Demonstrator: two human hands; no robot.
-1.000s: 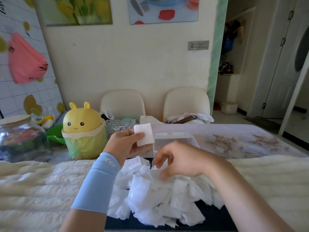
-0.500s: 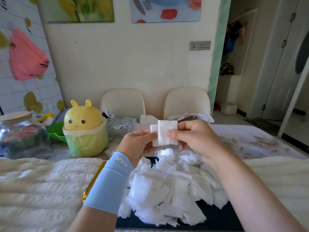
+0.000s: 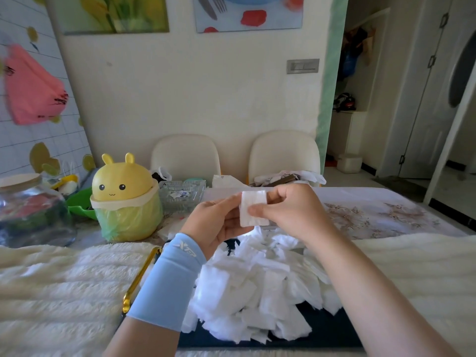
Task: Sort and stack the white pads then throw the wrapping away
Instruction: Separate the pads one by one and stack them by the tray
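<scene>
With the left hand and right hand both pinching a small stack of square white cotton pads, uneven pressure could fan it onto the loose white pile.

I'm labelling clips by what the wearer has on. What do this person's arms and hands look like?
The left forearm wears a light blue sleeve, snug and smooth, with a small whitish logo near the wrist end. It stops at the wrist, so the left hand is bare. The right hand and right forearm are bare too. No rings, watch or gloves are visible.
</scene>
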